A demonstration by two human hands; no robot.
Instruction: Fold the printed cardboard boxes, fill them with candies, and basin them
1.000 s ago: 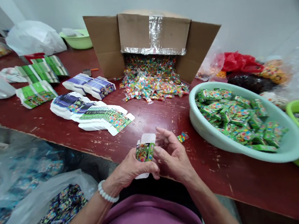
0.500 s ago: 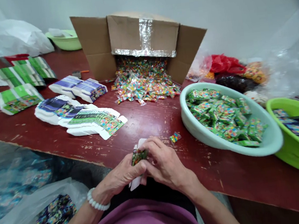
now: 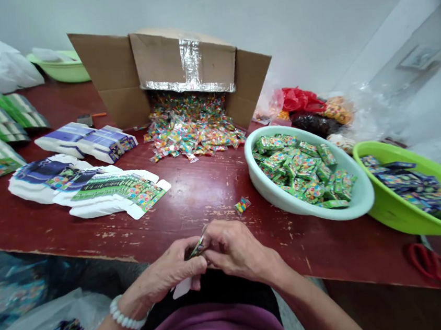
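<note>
Between my two hands, just off the table's front edge, is a small green printed carton with white flaps. My left hand is closed round its left side, and a white flap sticks out below the fingers. The fingers of my right hand are closed on its upper right edge. Much of the carton is hidden by the fingers. One wrapped candy packet lies on the table beyond my right hand. To the left, a fanned stack of flat cartons lies with green ones nearest.
An open cardboard box spills a heap of candy packets. On the right stand a pale blue basin of filled green cartons and a lime basin of purple ones. Red scissors lie at the front edge; purple carton bundles lie left.
My view has swung to the right, so the table things sit further left. The carton has tilted in my hands and shows less of its printed face; both hands still hold it.
</note>
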